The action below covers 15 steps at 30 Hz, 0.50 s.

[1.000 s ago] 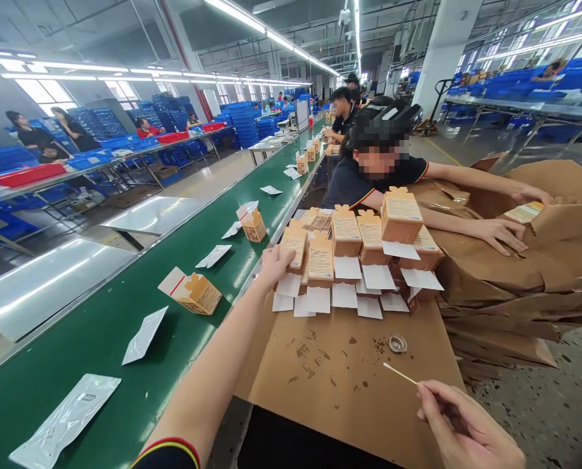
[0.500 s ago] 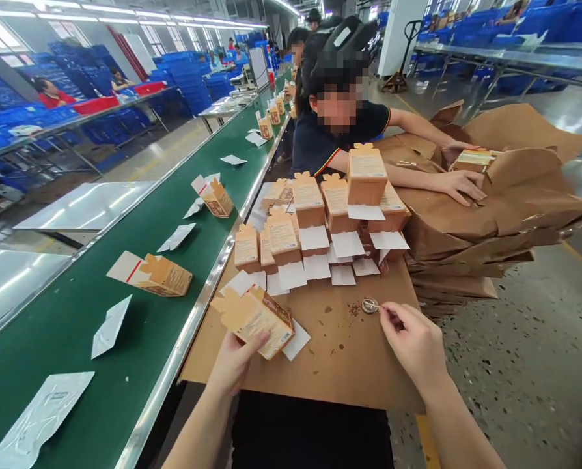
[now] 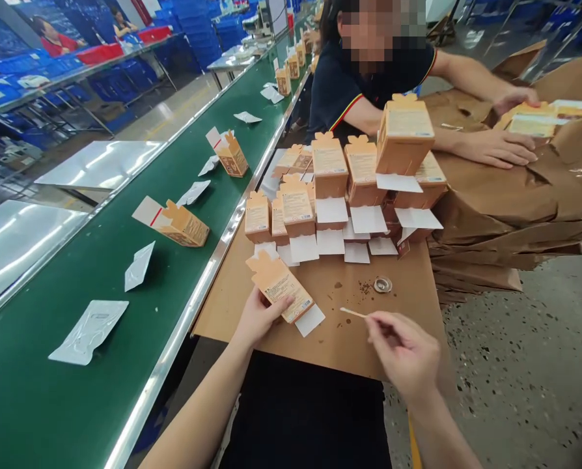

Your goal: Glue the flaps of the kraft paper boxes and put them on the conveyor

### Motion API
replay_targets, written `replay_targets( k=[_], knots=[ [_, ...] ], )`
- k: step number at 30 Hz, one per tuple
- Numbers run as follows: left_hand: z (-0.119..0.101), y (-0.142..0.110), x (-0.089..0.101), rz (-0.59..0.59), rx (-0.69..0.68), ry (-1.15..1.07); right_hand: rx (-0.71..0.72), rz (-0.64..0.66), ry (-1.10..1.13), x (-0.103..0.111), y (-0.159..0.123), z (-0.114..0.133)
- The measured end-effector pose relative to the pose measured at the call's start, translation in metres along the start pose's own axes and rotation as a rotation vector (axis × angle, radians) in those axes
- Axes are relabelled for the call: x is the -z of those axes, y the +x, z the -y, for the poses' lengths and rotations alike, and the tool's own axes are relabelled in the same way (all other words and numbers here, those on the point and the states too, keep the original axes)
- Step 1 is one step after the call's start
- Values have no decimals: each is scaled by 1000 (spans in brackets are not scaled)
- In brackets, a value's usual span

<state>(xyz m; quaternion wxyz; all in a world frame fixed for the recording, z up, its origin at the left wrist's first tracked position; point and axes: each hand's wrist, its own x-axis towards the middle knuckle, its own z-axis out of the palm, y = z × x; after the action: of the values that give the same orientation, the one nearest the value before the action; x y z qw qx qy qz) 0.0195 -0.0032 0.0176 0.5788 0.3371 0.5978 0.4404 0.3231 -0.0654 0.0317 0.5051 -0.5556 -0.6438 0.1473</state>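
- Factory hall around me, with rows of blue plastic crates (image 3: 183, 23) stacked on far racks and a speckled terrazzo floor (image 3: 520, 371) to my right.
- Green conveyor belt (image 3: 61, 404) runs along my left, carrying a foil sachet (image 3: 88, 332) and a flat-lying carton (image 3: 183, 225).
- Ahead, my desk (image 3: 334, 339) is topped with brown card, and a heap of kraft paper bags (image 3: 496, 212) lies past its far edge.
- Across from me, a co-worker's hands (image 3: 496, 148) rest on those bags.
- Tan cartons (image 3: 330, 166) stand in overlapping rows on the desk, each on a white card (image 3: 330, 242).
- One tilted tan carton (image 3: 278, 285) sits in my left hand (image 3: 259, 319), just above another white card (image 3: 310, 320). It looks best kept steady, with its printed face up and well lit.
- That hand is closed around the carton from below, thumb across its face, forearm angled in from the lower left.
- My right hand (image 3: 403, 348) pinches a thin wooden stick (image 3: 352, 312) between thumb and fingers, its tip pointing left, clear of the carton.
- Small metal dish (image 3: 383, 284) sits farther up the desk, beside scattered brown specks (image 3: 365, 288).
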Motion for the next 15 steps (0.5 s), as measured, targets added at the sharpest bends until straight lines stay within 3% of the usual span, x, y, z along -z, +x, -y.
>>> replay_targets(
  k=[4,7,11,15],
  knots=[
    [-1,-3,0,-3,-18,8,-21,152,101,-42,-24,14],
    [4,-4,-2,12,-37,25,-20,196,112,-57,-29,12],
    [11,-2,-4,-18,-81,11,-19,191,103,-56,-27,9],
    [14,-8,-4,-3,-114,68,-31,125,83,-38,-25,8]
  ],
)
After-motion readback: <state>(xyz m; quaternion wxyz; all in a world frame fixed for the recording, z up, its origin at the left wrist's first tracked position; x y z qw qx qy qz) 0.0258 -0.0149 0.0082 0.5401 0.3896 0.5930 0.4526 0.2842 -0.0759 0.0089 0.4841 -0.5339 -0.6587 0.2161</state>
